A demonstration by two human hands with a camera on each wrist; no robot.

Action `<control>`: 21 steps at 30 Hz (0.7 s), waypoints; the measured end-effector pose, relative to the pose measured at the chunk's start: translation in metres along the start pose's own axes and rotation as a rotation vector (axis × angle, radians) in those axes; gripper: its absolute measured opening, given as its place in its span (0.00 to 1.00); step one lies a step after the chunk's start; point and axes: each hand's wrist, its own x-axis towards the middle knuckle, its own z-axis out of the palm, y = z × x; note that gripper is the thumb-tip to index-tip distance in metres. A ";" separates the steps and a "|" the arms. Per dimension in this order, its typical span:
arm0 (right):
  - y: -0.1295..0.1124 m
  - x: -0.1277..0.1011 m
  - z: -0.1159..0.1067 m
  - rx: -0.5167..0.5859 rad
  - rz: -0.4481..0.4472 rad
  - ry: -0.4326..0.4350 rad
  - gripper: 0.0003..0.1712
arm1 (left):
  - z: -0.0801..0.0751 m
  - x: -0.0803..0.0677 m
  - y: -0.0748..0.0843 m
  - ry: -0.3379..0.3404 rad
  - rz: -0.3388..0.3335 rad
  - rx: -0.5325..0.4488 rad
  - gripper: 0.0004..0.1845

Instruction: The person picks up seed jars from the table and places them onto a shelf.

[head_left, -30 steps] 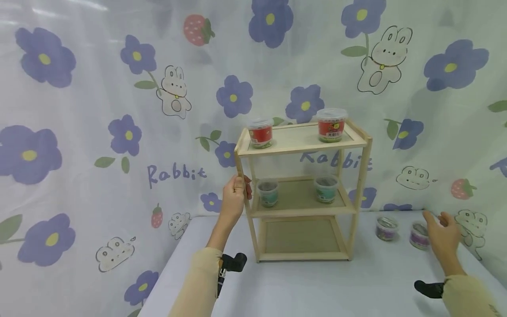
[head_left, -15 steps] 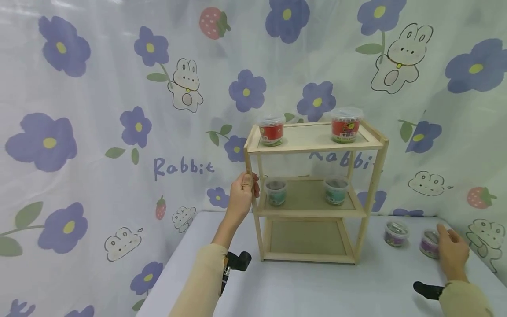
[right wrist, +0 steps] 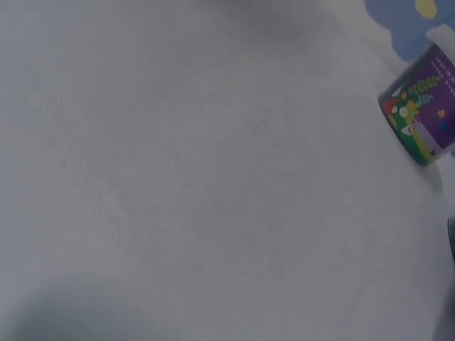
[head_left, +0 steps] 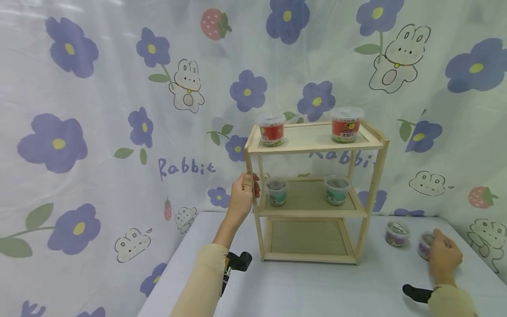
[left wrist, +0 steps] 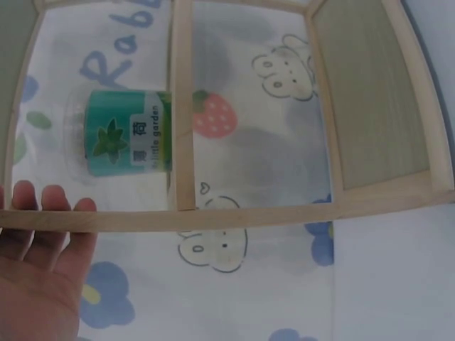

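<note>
My left hand (head_left: pixel 242 193) grips the left front post of a small wooden three-tier shelf (head_left: pixel 313 214); in the left wrist view its fingers (left wrist: pixel 53 202) wrap over the post. At the right, my right hand (head_left: pixel 445 257) holds a purple-labelled lidded plastic cup (head_left: pixel 424 246) by its side, partly covering it. Beside it stands a second purple-labelled lidded cup (head_left: pixel 397 234). A purple cup (right wrist: pixel 425 106) appears at the right wrist view's upper right; the hand itself is out of that view.
Two red-labelled lidded cups, left (head_left: pixel 271 131) and right (head_left: pixel 346 126), stand on the top tier. Two green-labelled cups, left (head_left: pixel 276 192) and right (head_left: pixel 336 190), stand on the middle tier. A patterned curtain (head_left: pixel 119 185) hangs behind the white table (head_left: pixel 301 290).
My right hand came down to the purple cup and took hold of it; the cup has shifted slightly left. My left hand stays on the post. The head view has turned a little.
</note>
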 end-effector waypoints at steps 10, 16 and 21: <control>0.006 -0.011 0.002 0.149 0.020 0.100 0.13 | -0.001 0.002 -0.002 -0.014 -0.009 0.025 0.24; 0.008 -0.020 -0.003 0.103 -0.004 0.115 0.19 | -0.002 0.000 0.012 -0.040 -0.028 0.006 0.21; 0.007 -0.031 -0.005 0.023 -0.085 0.062 0.20 | -0.004 -0.006 0.034 -0.050 -0.017 0.021 0.20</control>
